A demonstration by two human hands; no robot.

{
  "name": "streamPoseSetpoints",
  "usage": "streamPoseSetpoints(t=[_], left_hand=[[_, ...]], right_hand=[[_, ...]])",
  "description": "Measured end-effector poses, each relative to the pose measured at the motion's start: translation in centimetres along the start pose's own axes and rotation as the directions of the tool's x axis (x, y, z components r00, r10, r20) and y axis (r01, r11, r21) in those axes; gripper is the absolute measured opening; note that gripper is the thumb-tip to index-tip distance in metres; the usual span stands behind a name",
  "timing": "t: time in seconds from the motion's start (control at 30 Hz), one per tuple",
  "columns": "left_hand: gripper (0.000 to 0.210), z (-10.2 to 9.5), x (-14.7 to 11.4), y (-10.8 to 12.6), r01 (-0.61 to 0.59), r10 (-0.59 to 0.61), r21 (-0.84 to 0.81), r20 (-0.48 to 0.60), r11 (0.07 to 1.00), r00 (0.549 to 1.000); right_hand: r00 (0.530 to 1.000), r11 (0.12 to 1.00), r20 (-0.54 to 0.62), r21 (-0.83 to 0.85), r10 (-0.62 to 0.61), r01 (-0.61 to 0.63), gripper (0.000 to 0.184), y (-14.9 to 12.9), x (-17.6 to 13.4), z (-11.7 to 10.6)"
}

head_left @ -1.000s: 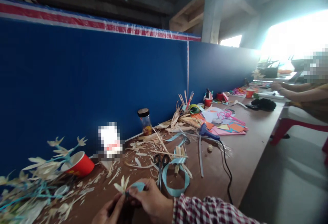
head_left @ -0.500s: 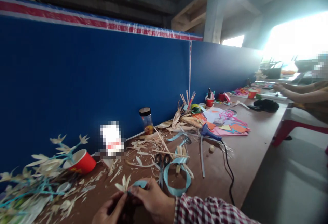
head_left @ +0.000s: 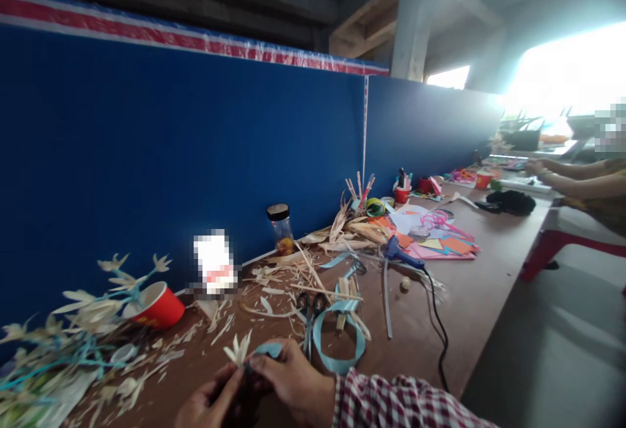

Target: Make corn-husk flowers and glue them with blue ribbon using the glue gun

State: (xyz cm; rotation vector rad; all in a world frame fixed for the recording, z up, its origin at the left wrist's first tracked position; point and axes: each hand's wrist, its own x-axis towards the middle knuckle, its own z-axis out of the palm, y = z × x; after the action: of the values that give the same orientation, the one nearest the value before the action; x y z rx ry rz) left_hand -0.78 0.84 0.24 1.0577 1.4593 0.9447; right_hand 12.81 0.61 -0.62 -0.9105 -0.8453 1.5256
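At the bottom centre, a small cream husk flower (head_left: 238, 350) points upward from between my hands. My left hand (head_left: 215, 397) is closed, its thumb and fingers pinching the flower's base. My right hand (head_left: 288, 376), in a checked sleeve, pinches a light blue ribbon strip (head_left: 268, 350) against the same base. My fingers hide the flower's lower end. Just beyond my right hand lie scissors (head_left: 309, 323) and a loop of light blue ribbon (head_left: 317, 343). Finished-looking husk flowers on blue stems (head_left: 92, 314) lie at the left.
A red paper cup (head_left: 166, 307) lies tipped on the table. A lidded jar (head_left: 282, 235) stands by the blue partition (head_left: 171, 128). Husk scraps (head_left: 274, 278) litter the surface. A blue glue gun (head_left: 403, 253) trails a black cord rightward. Another person's arms (head_left: 567, 177) rest far right.
The flower has tilted slightly rightward between my fingers, its petals looking more upright. Both hands keep their pinch in nearly the same place, and the camera view has shifted a little.
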Motion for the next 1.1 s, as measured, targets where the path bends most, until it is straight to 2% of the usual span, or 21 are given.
streamPoseSetpoints(t=[0.2,0.27,0.4,0.57,0.77,1.1], left_hand=[[0.028,0.9,-0.9,0.2,-0.043,0.036,-0.126,-0.056,0.991,0.998],[0.032,1.1,-1.0,0.3,-0.059,0.056,-0.158,-0.022,0.986,0.998],[0.034,1.1,-0.9,0.0,-0.083,0.072,-0.165,-0.074,0.983,0.995],[0.033,0.9,-0.4,-1.1,-0.114,0.114,-0.200,-0.010,0.973,0.993],[0.032,0.9,-0.1,-1.5,-0.086,0.084,-0.301,-0.020,0.950,0.996],[0.031,1.3,-0.6,-0.7,-0.060,0.027,-0.378,-0.093,0.924,0.995]], right_hand=[[0.998,0.998,0.039,-0.024,-0.054,0.055,0.025,0.4,-0.3,-0.5],[0.997,0.998,0.054,-0.020,-0.054,0.055,0.024,0.3,-0.4,-0.6],[0.996,1.000,0.089,-0.013,-0.027,0.028,0.024,-0.1,-0.6,-0.5],[0.995,0.999,0.102,-0.041,-0.021,0.025,0.025,-0.3,-1.0,-0.3],[0.989,0.996,0.141,-0.078,-0.041,0.052,0.023,-0.4,-1.2,-0.4],[0.991,0.984,0.088,-0.139,-0.101,0.113,0.024,-0.6,-1.4,0.0]])
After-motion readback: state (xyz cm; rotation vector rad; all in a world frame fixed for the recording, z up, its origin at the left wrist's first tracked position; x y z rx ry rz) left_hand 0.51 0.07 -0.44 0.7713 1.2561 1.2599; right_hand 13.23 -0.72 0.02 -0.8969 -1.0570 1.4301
